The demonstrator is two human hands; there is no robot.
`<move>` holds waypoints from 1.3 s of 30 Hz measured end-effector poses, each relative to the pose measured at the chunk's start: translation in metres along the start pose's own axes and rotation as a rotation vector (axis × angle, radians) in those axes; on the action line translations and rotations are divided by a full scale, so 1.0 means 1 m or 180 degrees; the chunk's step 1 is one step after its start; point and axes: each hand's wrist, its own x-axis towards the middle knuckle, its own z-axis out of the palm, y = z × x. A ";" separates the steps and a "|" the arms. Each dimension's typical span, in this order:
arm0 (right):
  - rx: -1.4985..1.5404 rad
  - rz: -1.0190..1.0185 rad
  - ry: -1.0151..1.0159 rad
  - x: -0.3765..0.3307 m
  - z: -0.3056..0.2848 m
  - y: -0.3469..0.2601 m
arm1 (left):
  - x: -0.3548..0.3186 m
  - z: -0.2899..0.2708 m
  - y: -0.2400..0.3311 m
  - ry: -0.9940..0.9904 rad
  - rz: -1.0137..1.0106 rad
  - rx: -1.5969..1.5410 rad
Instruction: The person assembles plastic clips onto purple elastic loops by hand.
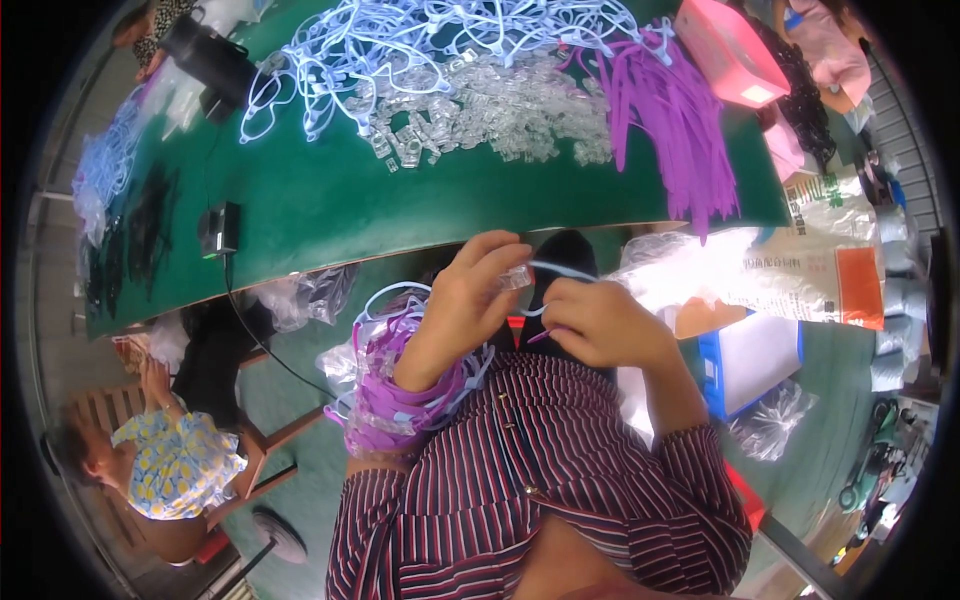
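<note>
My left hand (463,300) pinches a small clear plastic clip (516,277) just below the green table's edge. My right hand (596,322) holds a pale blue plastic hanger frame (566,270) whose thin bar runs up to the clip. A bundle of purple and blue hangers (390,385) hangs around my left forearm. On the green table (330,200) lie a heap of clear clips (500,110), pale blue hangers (380,50) and purple hangers (670,120).
A pink box (730,50) sits at the table's far right. A black device with a cable (220,230) lies near the left edge. A seated person in a patterned top (170,460) is at lower left. Bags and a blue-and-white box (755,360) stand at right.
</note>
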 end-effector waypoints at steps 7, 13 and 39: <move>0.0031 -0.0189 0.0625 0.001 0.006 -0.002 | -0.004 0.004 -0.007 -0.0178 -0.0588 -0.0122; 0.1493 0.0635 0.1555 -0.022 0.010 0.001 | -0.012 0.006 -0.013 0.0637 -0.1203 -0.0929; 0.1408 -0.0016 0.0902 0.003 0.033 0.015 | -0.009 0.013 -0.009 -0.0207 -0.2095 -0.3469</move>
